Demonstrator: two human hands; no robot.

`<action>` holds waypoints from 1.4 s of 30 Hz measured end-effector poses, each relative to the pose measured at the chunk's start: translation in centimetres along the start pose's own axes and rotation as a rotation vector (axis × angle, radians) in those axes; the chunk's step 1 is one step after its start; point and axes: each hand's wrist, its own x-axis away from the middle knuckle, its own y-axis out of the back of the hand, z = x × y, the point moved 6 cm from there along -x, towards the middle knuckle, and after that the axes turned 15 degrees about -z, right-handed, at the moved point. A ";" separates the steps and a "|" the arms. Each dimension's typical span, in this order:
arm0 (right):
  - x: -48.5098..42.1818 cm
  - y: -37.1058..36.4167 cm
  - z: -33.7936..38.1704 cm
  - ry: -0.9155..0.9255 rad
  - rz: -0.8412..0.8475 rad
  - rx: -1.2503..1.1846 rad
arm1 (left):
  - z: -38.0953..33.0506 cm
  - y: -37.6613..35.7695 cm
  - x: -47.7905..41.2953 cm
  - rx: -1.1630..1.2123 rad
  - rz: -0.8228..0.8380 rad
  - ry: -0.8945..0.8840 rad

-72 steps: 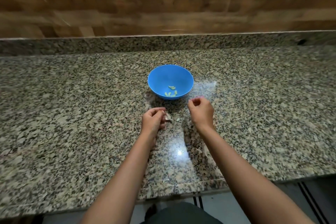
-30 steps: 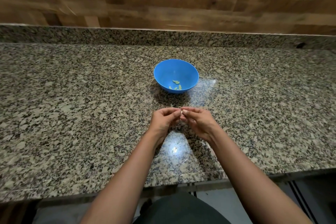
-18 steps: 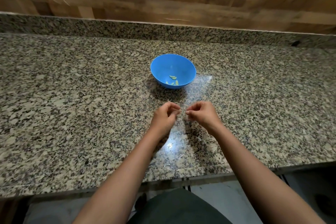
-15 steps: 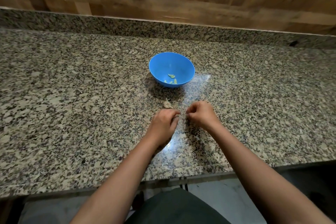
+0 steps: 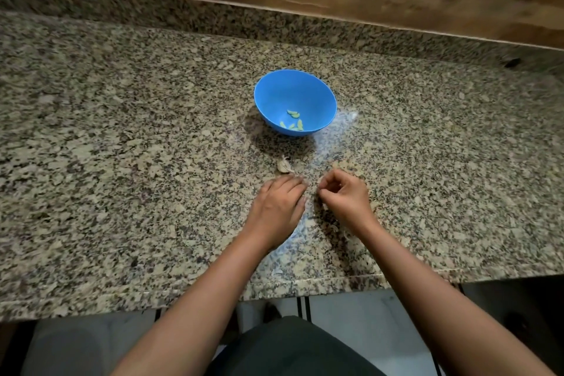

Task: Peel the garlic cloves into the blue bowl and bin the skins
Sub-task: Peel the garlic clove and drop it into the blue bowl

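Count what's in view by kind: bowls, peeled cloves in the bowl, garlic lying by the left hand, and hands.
Blue bowl: 1
Peeled cloves in it: about 4
Garlic piece on the counter: 1
Hands: 2, left hand and right hand
Total: about 8

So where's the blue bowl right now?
In the head view the blue bowl sits midway along the granite counter, just beyond the left hand, a garlic piece lying between them.
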 end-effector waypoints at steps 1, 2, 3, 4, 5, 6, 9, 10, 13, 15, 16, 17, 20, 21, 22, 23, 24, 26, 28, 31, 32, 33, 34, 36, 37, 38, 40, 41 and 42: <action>0.2 0.0 -0.3 0.014 -0.017 -0.012 | 0.0 0.0 0.0 0.005 0.002 0.003; 0.4 0.0 -0.4 0.036 -0.030 -0.016 | 0.0 0.0 -0.1 0.011 0.005 0.008; 0.6 0.0 -0.5 0.059 -0.042 -0.020 | 0.1 0.0 -0.1 0.018 0.012 0.017; 0.7 0.0 -0.5 0.084 -0.052 -0.016 | 0.1 0.0 -0.1 0.024 0.014 0.025; 0.7 -0.1 -0.4 0.109 -0.059 -0.008 | 0.1 0.1 -0.1 0.025 0.013 0.030; 0.6 -0.2 -0.3 0.127 -0.059 0.006 | 0.0 0.1 -0.1 0.023 0.011 0.030; 0.2 -0.5 -0.4 0.100 -0.013 0.078 | 0.1 0.1 -0.1 0.025 0.018 0.029; 0.0 -0.6 -0.7 0.043 0.014 0.067 | 0.1 0.1 0.0 0.025 0.017 0.027; 0.1 -0.7 -1.0 -0.151 0.046 -0.065 | 0.3 0.1 0.0 0.038 0.009 0.029; 0.1 -0.5 -0.8 -0.159 0.037 -0.024 | 0.3 0.1 0.0 0.041 0.005 0.026; 0.2 -0.5 -0.6 -0.151 0.036 0.003 | 0.2 0.2 0.0 0.042 0.008 0.025; 0.2 -0.3 -0.5 -0.145 0.032 0.028 | 0.2 0.2 0.0 0.044 0.012 0.025; 0.2 0.1 -0.2 -0.114 0.022 0.082 | 0.2 0.2 0.0 0.045 0.028 0.039; 0.2 0.2 -0.1 -0.099 0.018 0.096 | 0.2 0.2 0.0 0.043 0.031 0.039; 0.3 0.2 -0.1 -0.082 0.017 0.107 | 0.1 0.2 0.1 0.039 0.033 0.035; 0.3 0.2 -0.1 -0.071 0.012 0.115 | 0.0 0.3 0.2 0.037 0.035 0.034; 0.3 0.2 -0.1 -0.064 0.004 0.117 | 0.0 0.3 0.2 0.037 0.038 0.034; 0.4 0.1 -0.3 -0.050 -0.018 0.124 | 0.0 0.3 0.3 0.043 0.036 0.034; 0.4 0.0 -0.4 -0.033 -0.031 0.126 | 0.0 0.3 0.2 0.051 0.024 0.032; 0.7 0.0 -0.3 0.046 -0.045 0.169 | 0.2 0.2 0.2 0.061 0.010 0.038; 0.9 -0.1 -0.2 0.090 -0.046 0.189 | 0.2 0.2 0.3 0.063 0.008 0.040; 1.0 -0.1 -0.1 0.127 -0.043 0.207 | 0.2 0.2 0.3 0.062 0.003 0.037; 1.1 -0.1 0.0 0.158 -0.038 0.218 | 0.1 0.2 0.3 0.061 0.000 0.029; 0.9 -0.1 -0.3 0.143 -0.039 0.203 | 0.1 0.1 0.1 0.062 0.004 0.028; 0.7 0.0 -0.7 0.054 -0.043 0.121 | 0.1 -0.1 0.0 0.082 -0.003 0.051; 0.6 0.1 -1.1 -0.085 -0.037 -0.039 | 0.1 0.0 -0.2 0.126 -0.022 0.108; 0.9 -0.1 -1.4 -0.337 0.007 -0.397 | 0.1 0.5 -0.9 0.313 -0.067 0.332; 1.2 -0.2 -1.1 -0.407 0.036 -0.528 | 0.0 0.7 -1.2 0.450 -0.086 0.460; 1.5 -0.2 -0.8 -0.458 0.062 -0.646 | -0.3 0.7 -1.5 0.592 -0.095 0.570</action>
